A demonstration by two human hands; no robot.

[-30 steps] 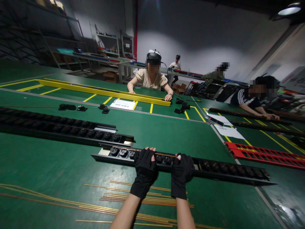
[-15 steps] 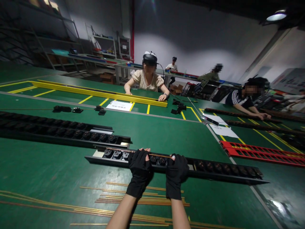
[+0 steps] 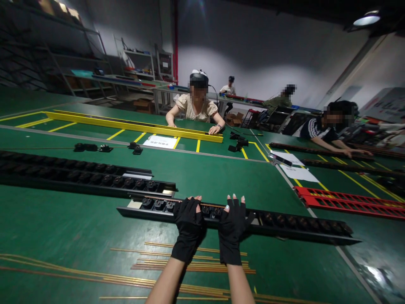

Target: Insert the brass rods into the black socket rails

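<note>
A long black channel [image 3: 148,215] lies crosswise before me, with black socket modules [image 3: 159,205] set in a row inside it. Along its modules runs a thin copper-coloured rod [image 3: 164,199], partly covered by my hands. My left hand [image 3: 189,219], in a black fingerless glove, is closed over the channel, its fingers across the top and far edge. To its right, my gloved right hand [image 3: 233,223] lies over the channel with fingers stretched out and spread. Several brass-coloured rods [image 3: 190,265] lie on the green table nearer to me.
Two more black channels [image 3: 76,184] with modules stretch to the left. Beyond are loose black parts [image 3: 91,147], a yellow channel [image 3: 136,126] under a co-worker's hands, and white paper sheets [image 3: 160,142]. Red slotted rails [image 3: 348,202] lie at right, near another co-worker.
My right hand has gone from a bent-fingered grip on the channel and rod to spread fingers reaching over the far edge. My left hand stays on the channel. The view has shifted slightly.
</note>
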